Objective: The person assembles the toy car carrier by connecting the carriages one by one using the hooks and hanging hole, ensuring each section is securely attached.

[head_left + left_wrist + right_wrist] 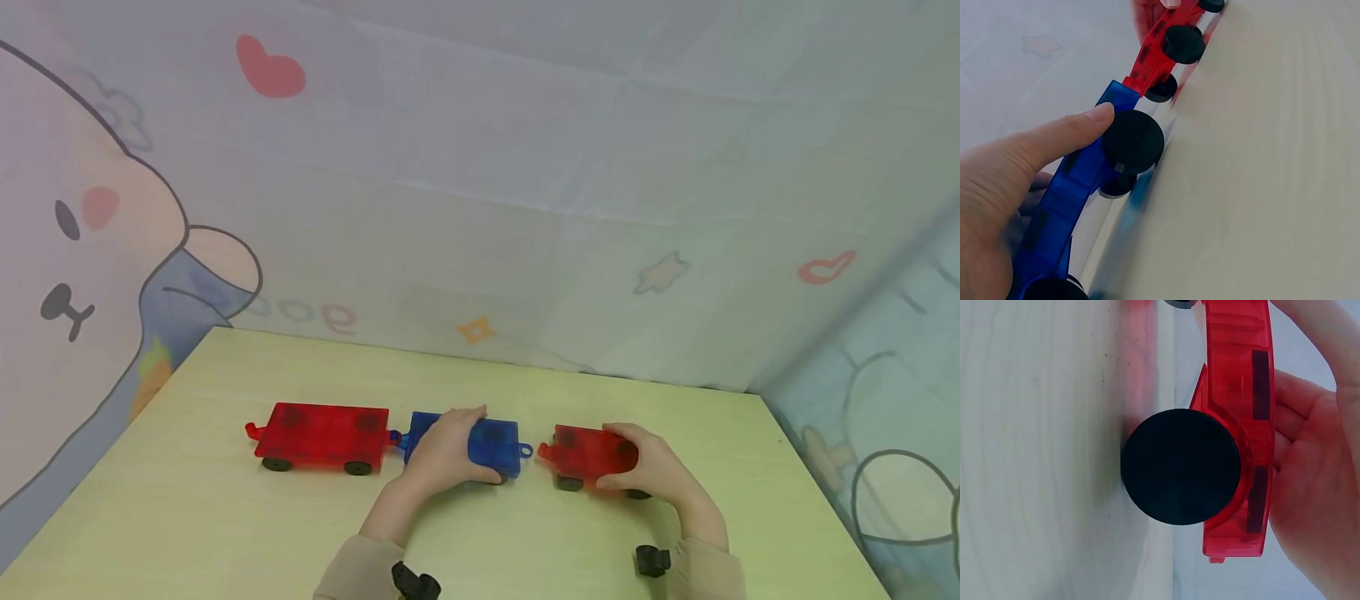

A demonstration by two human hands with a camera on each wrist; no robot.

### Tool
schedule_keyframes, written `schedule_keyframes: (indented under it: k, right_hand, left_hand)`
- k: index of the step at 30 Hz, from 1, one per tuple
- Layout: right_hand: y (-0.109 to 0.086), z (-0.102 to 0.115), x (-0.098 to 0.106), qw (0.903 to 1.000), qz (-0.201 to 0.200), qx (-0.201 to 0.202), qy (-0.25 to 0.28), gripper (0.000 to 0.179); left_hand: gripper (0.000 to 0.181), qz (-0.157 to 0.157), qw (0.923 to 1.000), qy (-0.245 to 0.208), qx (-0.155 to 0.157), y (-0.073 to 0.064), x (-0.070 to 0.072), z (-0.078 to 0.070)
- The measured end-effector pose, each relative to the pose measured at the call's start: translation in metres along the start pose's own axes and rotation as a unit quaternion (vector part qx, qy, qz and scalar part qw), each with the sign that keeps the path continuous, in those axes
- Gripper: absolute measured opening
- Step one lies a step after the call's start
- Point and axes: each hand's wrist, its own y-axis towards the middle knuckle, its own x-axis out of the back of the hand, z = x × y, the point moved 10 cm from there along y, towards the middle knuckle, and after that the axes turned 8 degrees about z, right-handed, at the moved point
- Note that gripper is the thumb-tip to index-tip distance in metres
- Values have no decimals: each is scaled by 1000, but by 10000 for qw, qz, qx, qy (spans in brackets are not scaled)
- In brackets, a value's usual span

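In the head view three translucent toy train cars stand in a row on the table. My left hand point(444, 454) grips the blue car point(498, 446) across its sides, thumb along the near side as the left wrist view shows. At its left end the blue car meets the hitch of the long red car point(326, 433). The blue car's right end has a ring point(527, 451). Just right of that ring, with a small gap, is the hook point(546, 452) of the short red car point(588, 454). My right hand point(652, 467) holds this short red car over its right end.
The pale wooden table point(225, 533) has its back edge close to a cloth backdrop point(480, 167) printed with cartoon figures. Black wrist devices sit at the left sleeve point(360, 569) and the right sleeve point(705, 569). A free hook point(255, 431) sticks out at the row's left end.
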Motion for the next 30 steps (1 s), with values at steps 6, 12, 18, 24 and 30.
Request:
schedule_keyframes:
  k: [6,12,18,24,30]
  right_hand:
    - [0,-1,-1,10000,10,17,-25,83]
    - [0,1,-2,10000,14,-25,-13,83]
    - [0,3,-2,10000,27,-17,7,84]
    - [1,5,-2,10000,55,42,20,83]
    - [2,8,-3,10000,81,48,-21,84]
  left_hand:
    - [96,-15,10000,-40,-58,0,-1,0]
    - [95,-48,9998,-140,-105,-1,0,-1]
    - [94,-126,9992,-349,-127,-2,4,-1]
    - [93,-153,9988,-461,-102,-1,4,1]
    - [94,-131,9985,-522,-114,-1,4,2]
